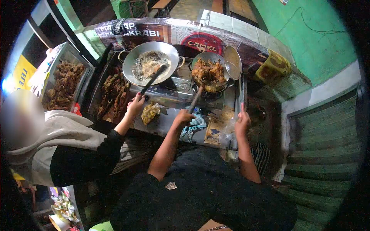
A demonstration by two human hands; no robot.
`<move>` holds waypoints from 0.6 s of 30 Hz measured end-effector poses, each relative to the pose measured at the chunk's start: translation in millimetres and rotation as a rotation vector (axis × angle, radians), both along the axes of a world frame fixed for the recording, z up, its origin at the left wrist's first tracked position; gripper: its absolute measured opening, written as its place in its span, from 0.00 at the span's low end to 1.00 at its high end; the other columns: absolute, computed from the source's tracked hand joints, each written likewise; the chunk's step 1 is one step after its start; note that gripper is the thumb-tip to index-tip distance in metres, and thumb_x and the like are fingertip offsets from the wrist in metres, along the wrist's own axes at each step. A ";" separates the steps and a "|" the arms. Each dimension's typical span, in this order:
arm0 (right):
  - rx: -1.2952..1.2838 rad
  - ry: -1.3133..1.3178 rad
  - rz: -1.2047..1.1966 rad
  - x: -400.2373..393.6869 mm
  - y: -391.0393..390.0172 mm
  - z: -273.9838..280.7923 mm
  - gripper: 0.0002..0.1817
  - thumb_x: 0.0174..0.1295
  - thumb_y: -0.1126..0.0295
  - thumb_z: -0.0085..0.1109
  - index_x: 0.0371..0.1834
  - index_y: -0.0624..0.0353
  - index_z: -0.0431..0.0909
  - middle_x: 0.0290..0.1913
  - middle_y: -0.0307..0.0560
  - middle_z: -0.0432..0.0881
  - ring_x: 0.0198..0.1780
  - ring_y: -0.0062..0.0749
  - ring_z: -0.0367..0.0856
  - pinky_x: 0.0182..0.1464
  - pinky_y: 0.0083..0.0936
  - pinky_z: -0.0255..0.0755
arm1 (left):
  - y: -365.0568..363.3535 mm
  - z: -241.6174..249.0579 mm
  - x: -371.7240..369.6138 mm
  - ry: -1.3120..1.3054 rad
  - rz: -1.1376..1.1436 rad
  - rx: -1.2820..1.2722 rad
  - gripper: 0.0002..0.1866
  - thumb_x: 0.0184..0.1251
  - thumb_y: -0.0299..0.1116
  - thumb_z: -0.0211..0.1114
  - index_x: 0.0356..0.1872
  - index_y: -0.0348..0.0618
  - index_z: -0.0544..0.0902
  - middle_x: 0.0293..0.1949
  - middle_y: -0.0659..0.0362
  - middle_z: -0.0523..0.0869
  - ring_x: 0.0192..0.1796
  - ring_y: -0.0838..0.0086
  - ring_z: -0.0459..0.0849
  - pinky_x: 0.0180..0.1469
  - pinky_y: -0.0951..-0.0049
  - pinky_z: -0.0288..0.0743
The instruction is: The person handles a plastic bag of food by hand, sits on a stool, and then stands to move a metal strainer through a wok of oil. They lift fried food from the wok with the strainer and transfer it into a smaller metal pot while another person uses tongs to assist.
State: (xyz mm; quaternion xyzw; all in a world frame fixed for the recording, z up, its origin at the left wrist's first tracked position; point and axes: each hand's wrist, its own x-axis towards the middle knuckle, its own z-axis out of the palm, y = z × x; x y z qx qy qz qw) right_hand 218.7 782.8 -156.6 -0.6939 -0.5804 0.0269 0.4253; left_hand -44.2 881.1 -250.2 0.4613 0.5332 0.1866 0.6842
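My left hand [184, 117] is closed around the wooden handle [196, 99] of a cooking tool whose head is hidden in the right wok. Browned fried pieces, which look like chicken [208, 71], fill that wok [222, 82]. In my right hand [243, 122] is the long handle of a round wire-mesh strainer [233, 61], held tilted at the wok's right rim. A blue cloth [197, 125] lies on the counter just right of my left hand, and a clear plastic bag [228, 134] is near my right hand.
On the left, a co-worker's hand [136, 103] holds a black spatula [155, 79] in a larger wok [129, 63] of bubbling oil. A tray of browned food [113, 94], a glass case [65, 82] and a bag of yellow pieces [149, 113] stand nearby. A low wall [246, 32] borders the back.
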 end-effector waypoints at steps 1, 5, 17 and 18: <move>-0.003 -0.005 -0.001 0.3 0.5 0.4 0.25 0.61 0.81 0.39 0.64 0.57 0.64 0.27 0.48 0.67 0.28 0.33 0.66 0.36 0.26 0.65 | -0.9 2.3 -0.4 0.015 0.001 0.015 0.11 0.48 0.26 0.68 0.23 0.36 0.72 0.16 0.59 0.70 0.15 0.72 0.70 0.14 0.69 0.63; -0.009 -0.017 -0.015 0.5 2.8 -1.0 0.24 0.63 0.80 0.37 0.64 0.58 0.64 0.25 0.44 0.63 0.28 0.31 0.63 0.35 0.26 0.63 | -6.0 8.6 -0.4 0.012 0.052 0.013 0.11 0.47 0.26 0.69 0.23 0.35 0.73 0.17 0.59 0.72 0.16 0.72 0.70 0.15 0.69 0.62; 0.069 0.038 0.028 1.2 8.9 0.6 0.22 0.66 0.74 0.36 0.64 0.59 0.64 0.24 0.42 0.60 0.27 0.29 0.59 0.32 0.25 0.59 | -6.6 27.0 2.5 0.004 0.062 -0.022 0.11 0.47 0.26 0.70 0.23 0.36 0.74 0.15 0.60 0.71 0.13 0.73 0.68 0.14 0.69 0.60; 0.097 0.054 0.037 2.8 11.4 -3.5 0.22 0.66 0.75 0.36 0.64 0.59 0.64 0.24 0.42 0.60 0.27 0.29 0.59 0.32 0.25 0.59 | -6.3 27.6 3.0 0.005 0.060 -0.019 0.11 0.47 0.26 0.70 0.24 0.36 0.74 0.15 0.61 0.71 0.13 0.74 0.68 0.14 0.69 0.59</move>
